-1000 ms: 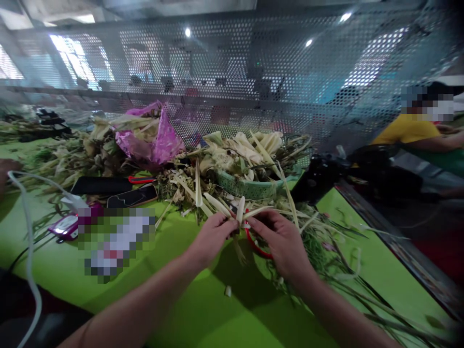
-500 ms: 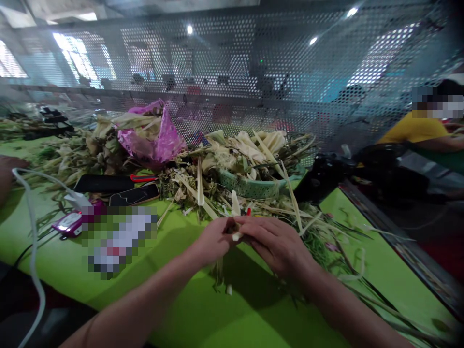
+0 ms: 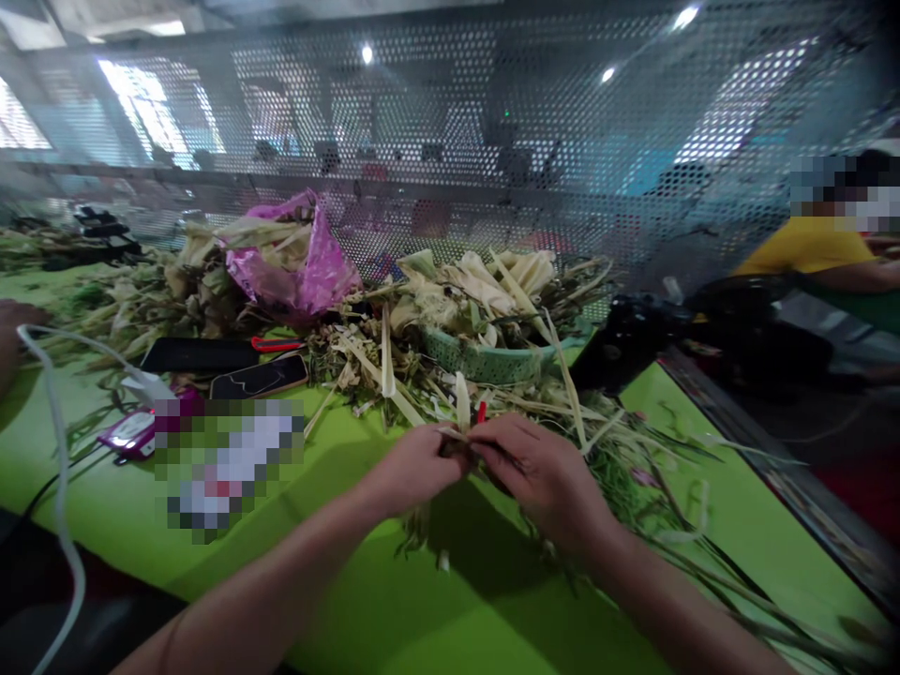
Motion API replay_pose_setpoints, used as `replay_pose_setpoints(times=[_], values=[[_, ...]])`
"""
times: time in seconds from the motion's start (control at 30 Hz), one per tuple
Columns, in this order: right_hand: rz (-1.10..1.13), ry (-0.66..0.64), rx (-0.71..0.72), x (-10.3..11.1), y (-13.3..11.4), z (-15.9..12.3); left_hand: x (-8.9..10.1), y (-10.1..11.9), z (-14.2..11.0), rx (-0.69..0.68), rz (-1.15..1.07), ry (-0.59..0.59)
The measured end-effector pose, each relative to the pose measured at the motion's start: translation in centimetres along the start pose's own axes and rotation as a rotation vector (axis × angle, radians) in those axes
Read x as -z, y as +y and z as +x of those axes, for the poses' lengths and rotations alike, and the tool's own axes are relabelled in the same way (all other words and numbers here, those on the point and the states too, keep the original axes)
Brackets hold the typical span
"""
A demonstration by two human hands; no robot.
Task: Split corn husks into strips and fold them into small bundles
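Observation:
My left hand (image 3: 417, 472) is closed around a small piece made of pale dry corn husk (image 3: 462, 401), one strip of which sticks up above the fingers. My right hand (image 3: 545, 473) meets it from the right, thumb and fingers pinching the husk where it leaves the left fist. The rest of the piece is hidden by my fingers. Just behind the right fingertips a small red object (image 3: 482, 412) shows. Beyond the hands, a green basket (image 3: 485, 364) is heaped with corn husks (image 3: 485, 286).
On the left of the green table (image 3: 394, 600) lie two dark phones (image 3: 260, 377), a red cutter (image 3: 277, 344), a purple device (image 3: 133, 433) and a white cable (image 3: 62, 469). A pink plastic bag (image 3: 330, 267) of husks stands behind. A person in yellow (image 3: 808, 246) sits at right.
My right fingers have drawn back from lying over the left hand into a pinch at the husk. The upright strip has shifted slightly right.

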State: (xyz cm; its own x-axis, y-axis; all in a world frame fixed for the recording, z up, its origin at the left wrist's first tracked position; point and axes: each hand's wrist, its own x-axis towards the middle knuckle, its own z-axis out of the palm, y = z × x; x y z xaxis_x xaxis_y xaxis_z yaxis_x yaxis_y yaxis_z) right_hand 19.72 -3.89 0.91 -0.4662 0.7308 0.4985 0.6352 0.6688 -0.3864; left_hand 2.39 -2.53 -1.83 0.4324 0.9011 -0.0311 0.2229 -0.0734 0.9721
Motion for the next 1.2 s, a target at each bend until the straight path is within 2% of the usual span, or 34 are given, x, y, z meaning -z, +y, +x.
replay_pose_setpoints(times=[0.13, 0.27, 0.37, 0.47, 0.53, 0.63, 0.7, 0.8, 0.97, 1.07, 1.2], values=[[0.123, 0.028, -0.162, -0.3, -0.1, -0.1, 0.0, 0.5, -0.5, -0.059, 0.004, -0.052], [0.226, 0.057, -0.282, -0.5, 0.1, -0.3, 0.2, 0.7, -0.7, -0.062, -0.044, 0.015], [0.467, 0.084, -0.409, -0.5, 0.1, 0.0, 0.2, 0.8, -0.6, -0.1, -0.079, 0.024], [0.768, 0.058, -0.508, -0.4, -0.1, 0.5, 0.3, 1.0, -0.6, -0.102, -0.084, -0.004], [0.873, 0.037, -0.564, -0.3, -0.3, 0.8, 0.3, 1.1, -0.6, -0.085, -0.067, -0.037], [0.959, 0.104, -0.626, -0.1, -0.5, 0.8, 0.1, 1.2, -0.7, -0.061, -0.075, -0.069], [1.023, 0.151, -0.626, -0.1, -0.5, 0.7, 0.1, 1.1, -0.6, -0.028, -0.107, -0.042], [1.063, 0.127, -0.582, 0.0, -0.5, 0.6, 0.2, 0.9, -0.5, 0.029, -0.143, -0.004], [1.009, 0.105, -0.574, -0.2, -0.3, 0.5, 0.1, 0.9, -0.5, 0.068, -0.111, -0.091], [0.953, 0.023, -0.581, -0.1, -0.3, 0.4, -0.1, 0.9, -0.5, 0.098, -0.145, -0.092], [0.918, -0.112, -0.568, 0.4, -0.4, 0.4, -0.2, 0.7, -0.3, 0.177, -0.236, 0.01]])
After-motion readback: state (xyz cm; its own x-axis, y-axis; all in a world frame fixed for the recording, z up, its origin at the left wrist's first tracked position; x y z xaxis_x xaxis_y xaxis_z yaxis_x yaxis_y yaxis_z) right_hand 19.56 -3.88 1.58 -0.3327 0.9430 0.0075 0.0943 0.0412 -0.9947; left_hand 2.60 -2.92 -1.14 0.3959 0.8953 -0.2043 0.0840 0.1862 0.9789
